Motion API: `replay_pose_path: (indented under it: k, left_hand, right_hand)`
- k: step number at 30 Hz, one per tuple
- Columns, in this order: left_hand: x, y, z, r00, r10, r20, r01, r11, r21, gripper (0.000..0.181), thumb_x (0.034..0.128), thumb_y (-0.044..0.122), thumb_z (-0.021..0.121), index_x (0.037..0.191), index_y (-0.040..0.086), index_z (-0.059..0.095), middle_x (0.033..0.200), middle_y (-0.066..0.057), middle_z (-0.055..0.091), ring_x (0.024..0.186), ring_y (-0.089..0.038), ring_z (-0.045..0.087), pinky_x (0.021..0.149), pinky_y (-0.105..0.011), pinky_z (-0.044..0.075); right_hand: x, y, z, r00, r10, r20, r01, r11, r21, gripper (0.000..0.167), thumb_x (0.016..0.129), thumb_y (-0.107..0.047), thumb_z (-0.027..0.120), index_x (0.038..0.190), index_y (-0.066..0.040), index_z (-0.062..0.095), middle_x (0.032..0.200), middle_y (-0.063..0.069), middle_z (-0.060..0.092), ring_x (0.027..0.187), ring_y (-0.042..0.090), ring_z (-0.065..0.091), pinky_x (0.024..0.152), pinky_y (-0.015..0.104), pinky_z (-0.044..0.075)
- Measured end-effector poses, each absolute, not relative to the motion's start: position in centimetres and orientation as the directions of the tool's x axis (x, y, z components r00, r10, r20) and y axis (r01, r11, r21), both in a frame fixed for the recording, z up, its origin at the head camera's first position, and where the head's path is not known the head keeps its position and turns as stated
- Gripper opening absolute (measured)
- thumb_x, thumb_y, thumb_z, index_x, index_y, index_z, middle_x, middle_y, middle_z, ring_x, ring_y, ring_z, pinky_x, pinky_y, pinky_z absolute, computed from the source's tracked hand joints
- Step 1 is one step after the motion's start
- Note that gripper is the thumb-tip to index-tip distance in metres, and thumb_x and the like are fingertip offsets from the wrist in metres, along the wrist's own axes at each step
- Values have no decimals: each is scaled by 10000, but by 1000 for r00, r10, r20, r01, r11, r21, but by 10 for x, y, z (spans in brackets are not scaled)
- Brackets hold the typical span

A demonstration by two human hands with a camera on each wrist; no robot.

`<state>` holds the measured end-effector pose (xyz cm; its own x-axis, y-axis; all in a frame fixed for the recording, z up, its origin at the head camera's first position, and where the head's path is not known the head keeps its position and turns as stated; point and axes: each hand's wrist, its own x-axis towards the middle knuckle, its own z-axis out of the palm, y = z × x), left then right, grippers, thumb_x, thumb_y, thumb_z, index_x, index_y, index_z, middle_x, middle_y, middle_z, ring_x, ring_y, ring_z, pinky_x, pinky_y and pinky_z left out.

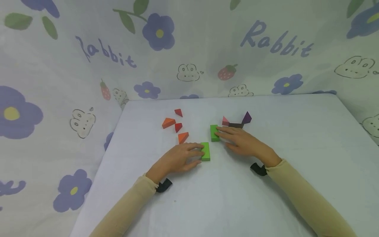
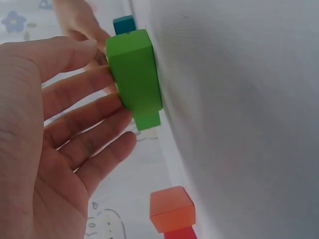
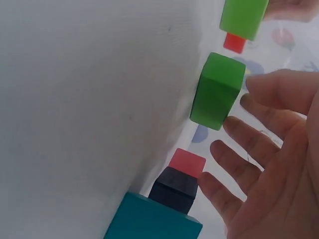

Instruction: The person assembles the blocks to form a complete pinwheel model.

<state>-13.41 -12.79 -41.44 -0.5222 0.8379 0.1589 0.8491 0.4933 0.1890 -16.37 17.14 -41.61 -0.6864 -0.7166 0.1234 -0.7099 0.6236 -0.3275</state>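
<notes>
My left hand (image 1: 183, 157) touches the left side of a green block (image 1: 205, 152) with its fingertips, the fingers fairly straight and the thumb apart from it. Slightly farther back, a second green block (image 1: 214, 133) lies with my right hand (image 1: 241, 141) at its right side. In the right wrist view the fingers are extended, one fingertip at the edge of that green block (image 3: 218, 92). Beneath the right hand, a teal block (image 3: 149, 219) shows in the wrist view; the hand hides it in the head view.
Orange wedges (image 1: 183, 137) and red wedges (image 1: 178, 127) lie behind the left hand. A pink wedge (image 1: 225, 121), a dark block (image 1: 235, 125) and a purple wedge (image 1: 247, 118) sit behind the right hand. Patterned cloth (image 1: 207, 49) rises behind the white table (image 1: 189, 204).
</notes>
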Motion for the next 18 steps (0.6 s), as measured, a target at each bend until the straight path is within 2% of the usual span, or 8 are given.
replay_pose_path:
  k: [3,8,18]
  left_hand:
    - [-134,-127,-415,-515,842,163,854,485,188,335,934,320,652,1235,178,695,1317,-18,621,1216,-151,593,988,-316,526]
    - [-135,-126,-417,-513,840,176,857,486,172,336,936,322,648,1239,184,693,1326,-11,614,1218,-141,591,983,-305,528]
    - [-136,-127,-417,-516,840,169,853,486,191,340,939,315,648,1247,178,690,1337,-16,606,1223,-143,587,978,-301,530]
  right_hand:
    - [-165,169,-418,-696,-707,127,-703,633,-325,518,943,-110,628,1442,-92,491,1531,118,419,1389,343,418,1094,568,386]
    - [-168,163,-421,-676,-722,148,-726,616,-305,509,941,-99,627,1435,-106,501,1526,119,424,1393,341,408,1089,572,391]
    - [-170,147,-423,-658,-746,102,-737,609,-292,550,943,-92,621,1467,-161,468,1547,91,400,1404,336,395,1126,572,348]
